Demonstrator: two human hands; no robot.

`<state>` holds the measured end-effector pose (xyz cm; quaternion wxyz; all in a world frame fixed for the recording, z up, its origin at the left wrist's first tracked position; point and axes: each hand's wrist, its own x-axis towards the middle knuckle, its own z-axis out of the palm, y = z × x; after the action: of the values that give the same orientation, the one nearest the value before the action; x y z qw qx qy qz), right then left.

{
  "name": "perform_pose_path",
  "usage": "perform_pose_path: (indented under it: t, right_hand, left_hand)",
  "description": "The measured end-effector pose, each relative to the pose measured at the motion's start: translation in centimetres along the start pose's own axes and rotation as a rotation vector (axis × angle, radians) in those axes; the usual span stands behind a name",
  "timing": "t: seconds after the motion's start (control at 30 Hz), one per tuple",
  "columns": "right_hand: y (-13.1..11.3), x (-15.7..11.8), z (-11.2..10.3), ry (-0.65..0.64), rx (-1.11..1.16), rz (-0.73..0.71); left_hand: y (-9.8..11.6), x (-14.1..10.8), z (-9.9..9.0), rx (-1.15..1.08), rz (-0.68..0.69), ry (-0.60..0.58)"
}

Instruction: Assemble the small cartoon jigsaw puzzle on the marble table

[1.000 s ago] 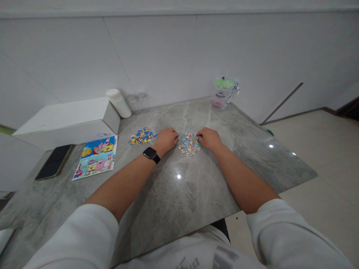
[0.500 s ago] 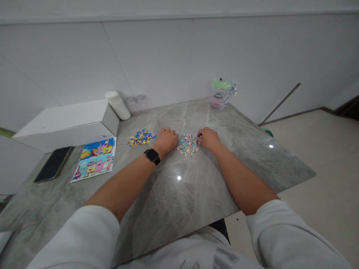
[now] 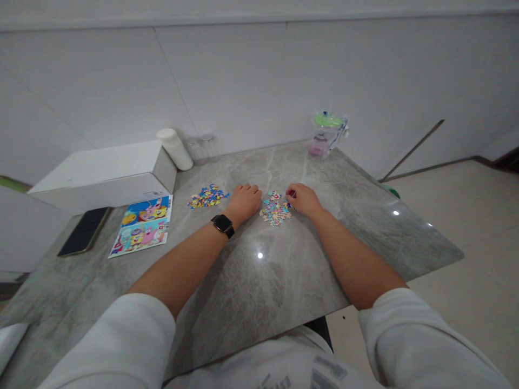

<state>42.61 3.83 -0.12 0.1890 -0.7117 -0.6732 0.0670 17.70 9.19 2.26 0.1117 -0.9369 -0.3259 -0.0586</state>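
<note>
Between two heaps of jigsaw pieces, my left hand point(image 3: 245, 202) rests palm down on the table, fingers slightly apart and loosely bent; nothing shows in it. A pastel heap of jigsaw pieces point(image 3: 275, 210) lies just right of it. At that heap's right edge, my right hand point(image 3: 304, 199) has thumb and forefinger pinched on a small dark-reddish puzzle piece point(image 3: 292, 193). Some pieces lie partly under its fingers. The other heap point(image 3: 207, 196), mostly blue and yellow, lies to the left of my left hand.
A cartoon picture sheet point(image 3: 141, 227) and a phone point(image 3: 85, 231) lie at left before a white box point(image 3: 105, 170). Behind stand a white bottle point(image 3: 175, 149) and clear glasses point(image 3: 208, 148). A plastic-wrapped cup point(image 3: 324, 138) is at the grey table's point(image 3: 259, 297) back right.
The view has shifted slightly, so everything sits a little further right. My right fingers have turned a little, and the pinched piece shows more clearly. My left hand stays in place.
</note>
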Motion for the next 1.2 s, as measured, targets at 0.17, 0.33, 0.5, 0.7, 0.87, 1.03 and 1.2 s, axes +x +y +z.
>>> perform_pose_path:
  t: [0.17, 0.33, 0.5, 0.7, 0.87, 1.03, 1.2]
  right_hand:
    - [0.0, 0.0, -0.1, 0.04, 0.031, -0.005]
    - [0.2, 0.3, 0.3, 0.145, 0.056, -0.001]
    - [0.6, 0.5, 0.9, 0.157, 0.024, 0.004]
    - [0.1, 0.2, 0.6, 0.063, -0.083, 0.014]
    - [-1.2, -0.3, 0.3, 0.046, -0.084, -0.102]
    - [-1.9, -0.6, 0.3, -0.023, -0.105, -0.154]
    - [-1.8, -0.4, 0.3, 0.041, -0.124, -0.042]
  left_hand:
    - [0.3, 0.0, 0.0, 0.013, 0.041, -0.039]
    - [0.5, -0.2, -0.2, 0.013, 0.047, -0.073]
    - [0.7, -0.4, -0.3, 0.007, 0.062, -0.136]
    - [0.7, -0.7, -0.3, -0.022, 0.035, -0.123]
    - [0.4, -0.4, -0.7, -0.078, -0.097, -0.1]
    - [0.1, 0.3, -1.1, -0.101, -0.184, -0.147]
    - [0.1, 0.6, -1.0, -0.083, -0.142, -0.139]
